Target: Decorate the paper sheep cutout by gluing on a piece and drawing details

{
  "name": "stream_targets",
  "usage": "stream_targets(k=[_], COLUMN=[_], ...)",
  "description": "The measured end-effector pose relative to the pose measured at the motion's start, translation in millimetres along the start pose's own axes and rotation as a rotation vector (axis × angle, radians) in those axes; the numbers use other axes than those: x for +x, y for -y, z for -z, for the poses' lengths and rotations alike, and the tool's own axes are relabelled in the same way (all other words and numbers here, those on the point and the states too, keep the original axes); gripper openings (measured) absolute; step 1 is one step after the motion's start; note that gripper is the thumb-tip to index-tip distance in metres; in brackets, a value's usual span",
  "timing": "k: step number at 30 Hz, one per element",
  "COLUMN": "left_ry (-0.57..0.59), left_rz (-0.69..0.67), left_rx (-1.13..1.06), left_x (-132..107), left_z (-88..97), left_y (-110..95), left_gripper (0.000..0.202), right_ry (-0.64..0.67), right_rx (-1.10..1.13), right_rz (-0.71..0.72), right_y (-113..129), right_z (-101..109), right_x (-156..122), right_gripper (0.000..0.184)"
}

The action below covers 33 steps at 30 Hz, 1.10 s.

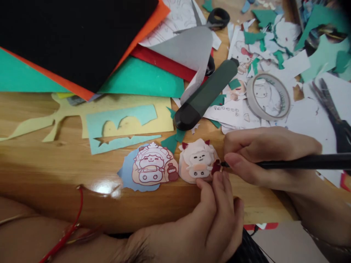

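My right hand is closed round a thin black tool whose tip touches the right edge of a small felt sheep figure on the wooden table. The fingertips of my left hand press on the lower right edge of the same figure, where a dark red piece sits. To the figure's left lies a printed paper cutout of a cartoon character on blue backing.
Felt sheets in black, orange, green and red are stacked at the back left. Cut yellow and light blue scraps lie nearby. A dark glue gun, a tape roll, scissors and many paper scraps fill the back right.
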<state>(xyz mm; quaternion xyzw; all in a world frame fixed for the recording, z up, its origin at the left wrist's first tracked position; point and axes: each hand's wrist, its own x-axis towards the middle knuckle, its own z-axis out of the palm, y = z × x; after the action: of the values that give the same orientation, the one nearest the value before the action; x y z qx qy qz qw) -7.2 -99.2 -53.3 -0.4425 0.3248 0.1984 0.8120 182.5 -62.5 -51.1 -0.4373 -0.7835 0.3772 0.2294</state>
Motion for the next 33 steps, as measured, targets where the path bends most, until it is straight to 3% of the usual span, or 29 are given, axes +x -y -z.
stream_targets(k=[6,12,18,27,33], left_ry=[0.034,0.038,0.017,-0.008,-0.124], left_rz=[0.031,0.0,0.185,0.201,0.301], left_rx=[-0.031,0.044,-0.215,-0.31,-0.649], left_x=[2.1,1.2,2.9,-0.8,-1.7], left_z=[0.6,-1.6,-11.3,-9.0,-11.3], left_y=[-0.6,0.4,2.8,4.1,2.2], left_gripper=[0.06,0.064,0.066,0.072,0.06], right_ry=[-0.004,-0.016,-0.002,-0.003,0.017], right_rx=[0.065,0.046,0.038,0.054,-0.039], right_rz=[-0.081,-0.095,-0.091,-0.117,-0.09], right_y=[3.6,3.9,4.9,4.7,3.7], right_z=[-0.2,-0.1,0.9,0.5,2.0], right_x=[-0.1,0.6,-0.7,0.3,1.4], right_gripper=[0.037,0.033,0.034,0.036,0.035])
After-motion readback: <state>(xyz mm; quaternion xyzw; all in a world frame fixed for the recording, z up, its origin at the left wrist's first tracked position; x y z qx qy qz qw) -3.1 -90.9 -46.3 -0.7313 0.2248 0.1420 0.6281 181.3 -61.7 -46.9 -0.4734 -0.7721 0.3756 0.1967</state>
